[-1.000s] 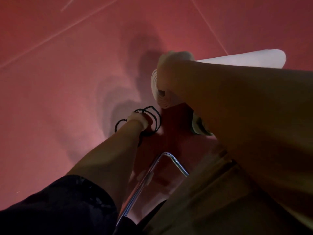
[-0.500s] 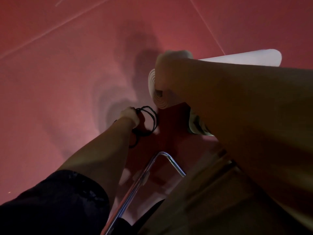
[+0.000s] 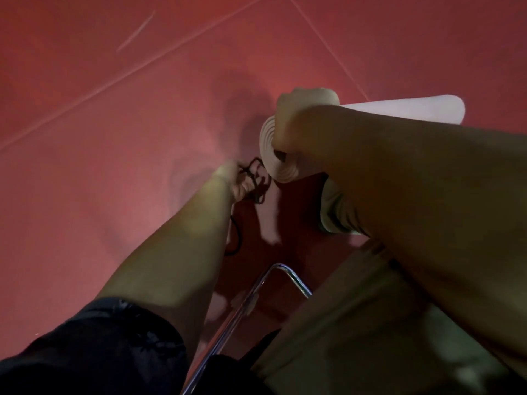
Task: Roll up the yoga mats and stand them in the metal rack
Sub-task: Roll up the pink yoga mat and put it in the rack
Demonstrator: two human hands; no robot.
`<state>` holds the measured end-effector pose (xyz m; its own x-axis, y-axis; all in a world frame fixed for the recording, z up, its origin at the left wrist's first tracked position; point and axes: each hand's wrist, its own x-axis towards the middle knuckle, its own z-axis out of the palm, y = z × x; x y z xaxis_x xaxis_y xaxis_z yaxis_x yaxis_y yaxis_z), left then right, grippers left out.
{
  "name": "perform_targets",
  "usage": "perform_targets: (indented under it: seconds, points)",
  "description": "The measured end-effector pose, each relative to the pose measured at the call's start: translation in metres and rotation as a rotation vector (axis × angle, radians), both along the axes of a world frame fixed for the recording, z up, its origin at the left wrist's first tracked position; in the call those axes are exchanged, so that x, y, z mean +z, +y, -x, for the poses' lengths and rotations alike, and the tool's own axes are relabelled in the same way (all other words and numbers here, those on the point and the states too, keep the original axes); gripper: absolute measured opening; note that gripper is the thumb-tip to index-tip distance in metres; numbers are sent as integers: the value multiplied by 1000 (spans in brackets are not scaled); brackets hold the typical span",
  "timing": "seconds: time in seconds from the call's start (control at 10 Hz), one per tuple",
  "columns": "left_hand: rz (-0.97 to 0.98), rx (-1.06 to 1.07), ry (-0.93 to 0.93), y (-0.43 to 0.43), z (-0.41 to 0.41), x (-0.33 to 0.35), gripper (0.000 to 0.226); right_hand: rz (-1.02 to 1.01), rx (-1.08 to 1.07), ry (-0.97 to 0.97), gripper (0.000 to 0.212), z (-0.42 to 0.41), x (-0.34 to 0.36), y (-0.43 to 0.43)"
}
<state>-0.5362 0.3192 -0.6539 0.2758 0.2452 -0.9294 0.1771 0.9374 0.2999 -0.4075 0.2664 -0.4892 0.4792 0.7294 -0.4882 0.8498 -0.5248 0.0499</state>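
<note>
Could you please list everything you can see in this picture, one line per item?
rolled mat: one, white, lying above the floor at centre right, spiral end facing left
cord: one, black, tangled, just left of the mat's spiral end
metal rack: one, chrome, bottom centre; only a bent tube shows
floor: red, with pale lines across it
shoe: one, pale, partly hidden under the right forearm
trousers: beige, lower right
sleeve: one, dark, lower left
left hand: grips the cord
right hand: grips the mat at its spiral end
</note>
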Motion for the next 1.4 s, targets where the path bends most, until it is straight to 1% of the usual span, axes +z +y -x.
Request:
perform_targets:
  seconds: [0.1, 0.2, 0.3, 0.4, 0.5, 0.6, 0.7, 0.8, 0.9, 1.0, 1.1, 1.2, 1.3, 1.4]
  points:
    - [49, 50, -170, 0, -23, 17, 50, -62, -37, -69, 45, -14, 26, -19]
    - [-68, -146, -260, -6, -46, 39, 45, -114, -144, -111, 56, -20, 56, -42]
    - [-220, -306, -301, -16, -73, 73, 34, -176, -278, -84, 61, -30, 87, -64]
    - [-321, -425, -364, -24, -90, 98, 47, -235, -494, -54, 56, -55, 116, -91]
    - [-329, -479, -505, -36, -104, 138, 42, -318, -634, -46, 26, -80, 141, -116]
    - [-481, -621, -598, -56, -126, 192, 38, -372, -749, -24, 29, -103, 163, -154]
    - [-577, -742, -665, -82, -156, 241, 40, -508, -930, -11, 42, -123, 179, -197]
    - [-704, -872, -729, -115, -187, 290, 52, -689, -1154, 28, 44, -139, 198, -247]
    - [-857, -1015, -788, -158, -223, 334, 64, -849, -1271, 63, 28, -156, 219, -300]
    - [-1067, -1204, -789, -204, -254, 371, 72, -927, -1327, -8, 36, -166, 240, -351]
    - [-1279, -1419, -765, -252, -283, 397, 80, -991, -1372, -60, 44, -173, 248, -398]
    - [-1456, -1617, -709, -297, -309, 404, 87, -1002, -1418, -95, 47, -177, 242, -433]
    - [-1622, -1816, -599, -341, -319, 405, 112, -987, -1455, -86, 46, -179, 229, -462]
    - [-1747, -1903, -475, -376, -316, 395, 114, -950, -1462, -168, 53, -177, 209, -485]
